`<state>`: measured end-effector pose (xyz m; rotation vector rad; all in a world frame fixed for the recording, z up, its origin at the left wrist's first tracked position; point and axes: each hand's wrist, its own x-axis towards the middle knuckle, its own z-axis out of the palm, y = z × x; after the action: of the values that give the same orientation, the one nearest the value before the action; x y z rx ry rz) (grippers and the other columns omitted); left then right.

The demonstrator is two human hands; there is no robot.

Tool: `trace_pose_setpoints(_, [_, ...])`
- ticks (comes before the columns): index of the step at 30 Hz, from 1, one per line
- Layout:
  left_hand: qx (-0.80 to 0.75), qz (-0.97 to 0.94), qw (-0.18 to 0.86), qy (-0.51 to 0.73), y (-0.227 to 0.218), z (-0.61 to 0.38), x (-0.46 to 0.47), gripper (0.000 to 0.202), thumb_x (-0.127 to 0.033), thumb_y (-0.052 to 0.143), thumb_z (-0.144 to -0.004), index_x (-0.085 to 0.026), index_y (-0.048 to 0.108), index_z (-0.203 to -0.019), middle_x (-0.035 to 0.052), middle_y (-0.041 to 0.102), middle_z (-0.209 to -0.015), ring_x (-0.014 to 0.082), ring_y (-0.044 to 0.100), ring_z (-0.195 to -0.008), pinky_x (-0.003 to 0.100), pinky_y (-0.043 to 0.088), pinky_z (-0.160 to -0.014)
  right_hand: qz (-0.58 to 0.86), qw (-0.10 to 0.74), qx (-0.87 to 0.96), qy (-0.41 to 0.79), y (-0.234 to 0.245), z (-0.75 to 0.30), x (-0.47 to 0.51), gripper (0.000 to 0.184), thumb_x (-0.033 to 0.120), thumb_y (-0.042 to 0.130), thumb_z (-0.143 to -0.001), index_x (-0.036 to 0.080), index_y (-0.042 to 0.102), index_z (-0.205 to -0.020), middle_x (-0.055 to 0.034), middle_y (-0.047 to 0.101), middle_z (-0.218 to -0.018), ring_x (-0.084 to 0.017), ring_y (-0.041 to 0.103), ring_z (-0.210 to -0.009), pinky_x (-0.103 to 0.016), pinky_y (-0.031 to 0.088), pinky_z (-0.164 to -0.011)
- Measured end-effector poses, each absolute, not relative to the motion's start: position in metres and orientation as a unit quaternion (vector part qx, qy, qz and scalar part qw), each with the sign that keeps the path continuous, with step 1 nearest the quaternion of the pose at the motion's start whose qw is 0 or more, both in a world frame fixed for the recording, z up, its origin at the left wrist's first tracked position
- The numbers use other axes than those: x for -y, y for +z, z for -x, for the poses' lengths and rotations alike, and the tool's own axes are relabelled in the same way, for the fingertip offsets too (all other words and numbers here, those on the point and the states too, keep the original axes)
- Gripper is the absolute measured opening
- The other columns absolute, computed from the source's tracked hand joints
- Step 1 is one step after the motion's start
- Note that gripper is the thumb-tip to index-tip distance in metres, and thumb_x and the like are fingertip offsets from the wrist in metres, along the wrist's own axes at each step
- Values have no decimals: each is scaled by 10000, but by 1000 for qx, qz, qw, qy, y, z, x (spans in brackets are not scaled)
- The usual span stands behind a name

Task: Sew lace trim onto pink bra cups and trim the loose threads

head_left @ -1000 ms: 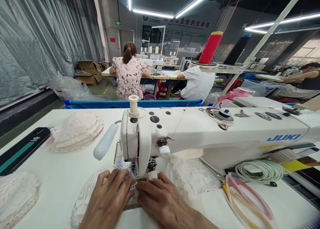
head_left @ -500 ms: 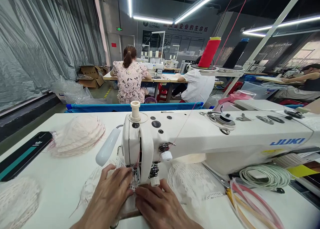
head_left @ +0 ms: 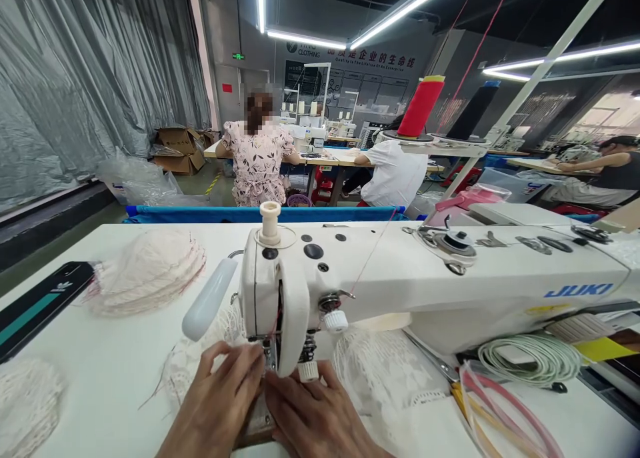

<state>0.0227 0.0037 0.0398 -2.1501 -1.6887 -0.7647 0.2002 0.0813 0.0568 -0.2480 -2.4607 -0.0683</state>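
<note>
My left hand (head_left: 217,395) is at the left of the presser foot (head_left: 270,357) of a white JUKI sewing machine (head_left: 380,265), fingers bent and pressed together at the edge of white lace fabric (head_left: 230,325). My right hand (head_left: 317,408) lies just right of the needle area, its fingers curled close together over the work. Its fingertips and the fabric edge under them are mostly hidden. The lace spreads out behind the left hand with loose red threads. Further lace (head_left: 375,365) lies under the machine arm.
Stacked lace pieces (head_left: 150,268) and another lace pile (head_left: 30,405) lie left, by a black and teal box (head_left: 43,308). Yellow-handled scissors (head_left: 457,398), pink strips (head_left: 515,405) and coiled pale cord (head_left: 530,355) lie right. Red thread cone (head_left: 421,108) stands behind. Co-workers sit beyond.
My left fingertips have drawn slightly up and closer to the presser foot. My right hand has shifted a little left. The view has moved slightly.
</note>
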Motion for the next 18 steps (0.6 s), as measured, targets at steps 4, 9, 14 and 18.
trace_pose_setpoints(4, [584,743,175,-277,43,-32,5,318,-191,306,-977,-145,614,-1042,62,672,-957,172,579,-803,375,327,-848,83,334,939,-13,61,-203,-81,198,129,426,-917,164,617,-884,-31,698,-935,-141,539,-684,-315,327,-625])
trace_pose_setpoints(9, [578,745,179,-281,47,-32,4,332,-207,302,-991,-152,629,-999,43,684,-943,143,578,-743,360,331,-831,85,342,936,-4,61,-202,-80,206,96,419,-909,164,610,-871,-25,695,-875,-132,530,-666,-303,320,-618])
trace_pose_setpoints(14, [574,743,188,-288,42,-29,2,315,-182,315,-992,-166,630,-979,24,693,-942,137,595,-808,353,331,-843,84,353,932,-14,60,-201,-80,191,109,433,-908,155,615,-879,-21,695,-889,-134,528,-671,-308,319,-625])
trace_pose_setpoints(18, [561,755,201,-276,46,-30,0,329,-157,292,-990,-143,621,-993,32,688,-929,143,592,-841,359,326,-858,83,350,933,-31,58,-201,-80,179,111,447,-902,161,619,-899,-28,691,-930,-136,530,-678,-308,319,-624])
